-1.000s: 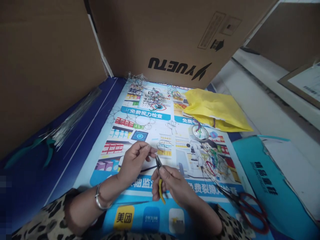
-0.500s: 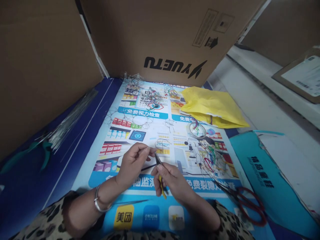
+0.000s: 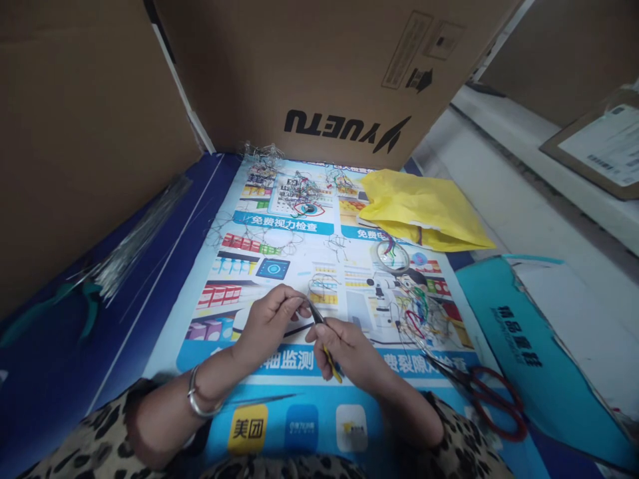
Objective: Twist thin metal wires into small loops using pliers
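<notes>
Near the middle of the printed sheet, my left hand (image 3: 272, 319) is closed in a pinch, its fingertips at the tip of the pliers. What it pinches is too small to make out. My right hand (image 3: 347, 349) is wrapped round small pliers with yellow handles (image 3: 331, 364), their dark jaws pointing up and left to the left fingertips. Just beyond the hands lies a loop of thin wire (image 3: 324, 286). A tangle of coloured wires (image 3: 422, 309) is to the right, and a round clear dish (image 3: 392, 256) stands behind it.
Red-handled scissors (image 3: 499, 402) lie at the right, beside a teal box piece (image 3: 519, 352). A yellow bag (image 3: 429, 206) and wire tangles (image 3: 299, 189) are at the back. Straight wires (image 3: 144, 233) and green-handled pliers (image 3: 90, 313) lie left. Cardboard (image 3: 249, 66) stands behind.
The pliers' handles have swung slightly to the right with my right hand. My left hand keeps its pinch at the jaws. The whole view has shifted a little.
</notes>
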Demonstrator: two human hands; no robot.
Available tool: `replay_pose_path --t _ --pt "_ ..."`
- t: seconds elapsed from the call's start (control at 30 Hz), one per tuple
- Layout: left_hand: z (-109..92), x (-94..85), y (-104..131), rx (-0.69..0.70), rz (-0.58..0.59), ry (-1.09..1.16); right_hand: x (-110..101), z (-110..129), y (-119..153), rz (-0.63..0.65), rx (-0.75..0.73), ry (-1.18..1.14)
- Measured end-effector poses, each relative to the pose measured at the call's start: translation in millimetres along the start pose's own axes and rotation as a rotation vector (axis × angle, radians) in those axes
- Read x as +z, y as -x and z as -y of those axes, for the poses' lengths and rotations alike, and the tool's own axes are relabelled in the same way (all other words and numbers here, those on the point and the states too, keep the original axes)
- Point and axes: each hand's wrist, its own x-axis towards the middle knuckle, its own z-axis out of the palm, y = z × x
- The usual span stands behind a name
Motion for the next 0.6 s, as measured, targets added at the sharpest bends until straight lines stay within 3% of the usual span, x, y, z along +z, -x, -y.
replay_pose_path --t 0.23,0.5,0.6 --pt "3.1 -2.4 -2.6 0.016 0.022 -0.132 -3.8 -0.2 0.1 -0.017 -0.004 0.01" --pt "14.2 -0.6 -2.4 0.479 -0.179 -0.493 -1.9 -1.3 -0.7 -0.037 -0.025 0.03" --pt "13.9 0.1 -1.6 0.543 -0.214 -0.561 0.0 -1.2 1.0 -0.035 -0.047 0.032"
